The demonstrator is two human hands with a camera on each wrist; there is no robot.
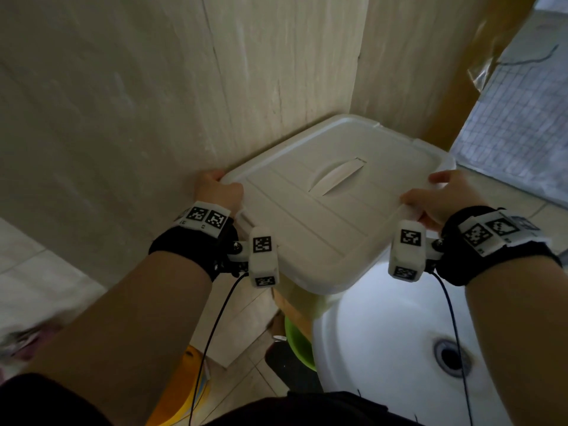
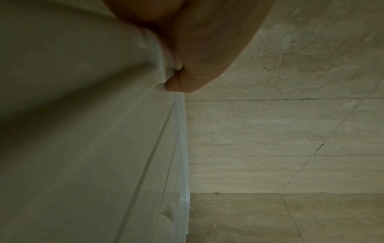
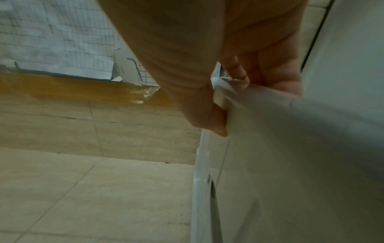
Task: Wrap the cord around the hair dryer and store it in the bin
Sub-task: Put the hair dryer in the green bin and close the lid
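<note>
A white plastic bin (image 1: 310,284) stands on the floor in a wall corner with its white lid (image 1: 322,207) on top. My left hand (image 1: 216,190) grips the lid's left edge, fingers curled under the rim (image 2: 166,69). My right hand (image 1: 442,198) grips the lid's right edge, thumb on top and fingers curled beneath (image 3: 220,92). The bin's translucent side wall (image 2: 180,148) shows in the left wrist view. The hair dryer and its cord are hidden from every view.
Beige tiled walls (image 1: 123,103) close in behind and left of the bin. A white sink basin (image 1: 399,348) with a drain (image 1: 450,358) lies near right. A green tub (image 1: 299,342) and a yellow object (image 1: 184,392) sit on the floor (image 3: 83,189) below.
</note>
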